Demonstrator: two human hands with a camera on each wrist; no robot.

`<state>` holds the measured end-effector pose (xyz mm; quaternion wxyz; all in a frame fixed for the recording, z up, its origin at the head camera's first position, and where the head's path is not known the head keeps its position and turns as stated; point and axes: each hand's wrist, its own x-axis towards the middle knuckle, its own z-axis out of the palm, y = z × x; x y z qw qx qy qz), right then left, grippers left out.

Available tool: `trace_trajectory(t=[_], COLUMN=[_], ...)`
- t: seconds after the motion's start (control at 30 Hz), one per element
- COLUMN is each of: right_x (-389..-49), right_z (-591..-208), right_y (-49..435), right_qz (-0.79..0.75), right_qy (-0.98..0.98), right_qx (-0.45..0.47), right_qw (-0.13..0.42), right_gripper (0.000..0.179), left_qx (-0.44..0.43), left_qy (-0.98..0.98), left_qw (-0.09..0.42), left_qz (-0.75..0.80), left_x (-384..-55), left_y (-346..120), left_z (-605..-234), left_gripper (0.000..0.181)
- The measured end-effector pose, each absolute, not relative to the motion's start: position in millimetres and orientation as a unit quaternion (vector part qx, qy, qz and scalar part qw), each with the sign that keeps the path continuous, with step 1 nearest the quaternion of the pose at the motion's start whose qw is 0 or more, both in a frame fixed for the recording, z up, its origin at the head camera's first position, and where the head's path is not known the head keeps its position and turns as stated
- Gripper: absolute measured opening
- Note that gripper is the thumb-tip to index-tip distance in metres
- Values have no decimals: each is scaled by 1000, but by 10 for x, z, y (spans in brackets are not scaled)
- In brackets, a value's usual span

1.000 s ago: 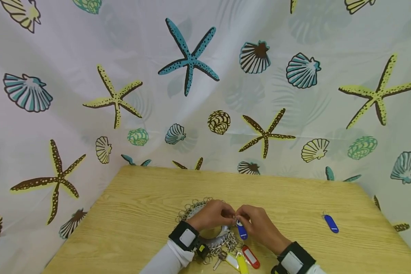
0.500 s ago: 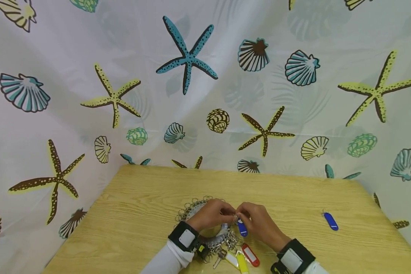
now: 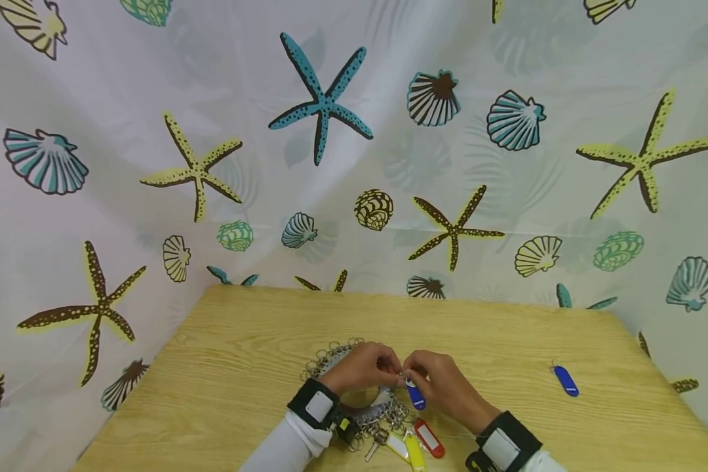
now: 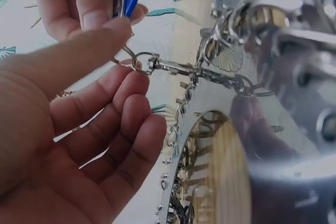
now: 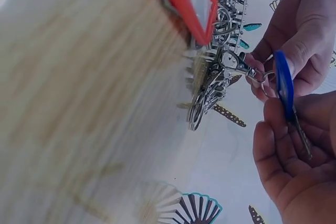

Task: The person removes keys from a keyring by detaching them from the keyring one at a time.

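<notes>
A blue key tag (image 3: 415, 397) hangs between the two hands, with a key (image 5: 303, 139) beside it in the right wrist view. My right hand (image 3: 451, 388) pinches the tag near its ring. The left hand (image 3: 356, 368) pinches a small split ring (image 4: 135, 61) between thumb and fingers. That ring links to a swivel clasp (image 4: 176, 67), which is fastened to a big flat metal ring (image 4: 294, 182). Many clasps and small rings line the big ring's edge. Fingertips partly hide where the tag's ring meets the split ring.
A red key tag (image 3: 429, 438), a yellow key tag (image 3: 415, 452) and a loose-hanging key (image 3: 377, 443) lie at the near side of the big ring. Another blue key tag (image 3: 566, 381) rests apart on the right of the wooden table (image 3: 242, 341). A patterned curtain (image 3: 354, 164) surrounds the table.
Both hands stay together with the same hold. The blue key tag tilts slightly between the fingers. The head view shifts a little.
</notes>
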<state>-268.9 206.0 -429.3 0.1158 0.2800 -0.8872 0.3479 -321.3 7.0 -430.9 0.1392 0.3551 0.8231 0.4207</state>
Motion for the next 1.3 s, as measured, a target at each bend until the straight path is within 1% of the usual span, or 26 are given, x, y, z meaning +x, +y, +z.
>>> trace_trajectory(t=[0.17,0.37,0.5,0.73,1.17,1.3], right_x=[-2682,-2648,-2652,-2670,-2683,-2680], right_z=[-4317,-4343,-4334,-4320,-4269,-4242], right_y=[2027,2012,2013,2004,2015,2029], right_qz=[352,347,342,336,334,332], right_qy=[-892,-901,-904,-905,-902,-902], right_qx=[260,241,240,242,250,256], right_qw=[114,96,90,98,110,99], right_gripper=[11,11,11,10,12,11], left_qx=[340,326,333,350,347,343], left_qy=[830,833,833,832,829,829], left_qw=[130,134,129,109,116,125], left_qz=[423,427,423,416,424,425], left_x=[-3197,-3150,-3153,-3153,-3158,-3175], left_y=[86,97,99,95,79,60], left_z=[-4353,-4404,-4405,-4380,-4345,-4331], left_gripper=[12,14,15,15,13,14])
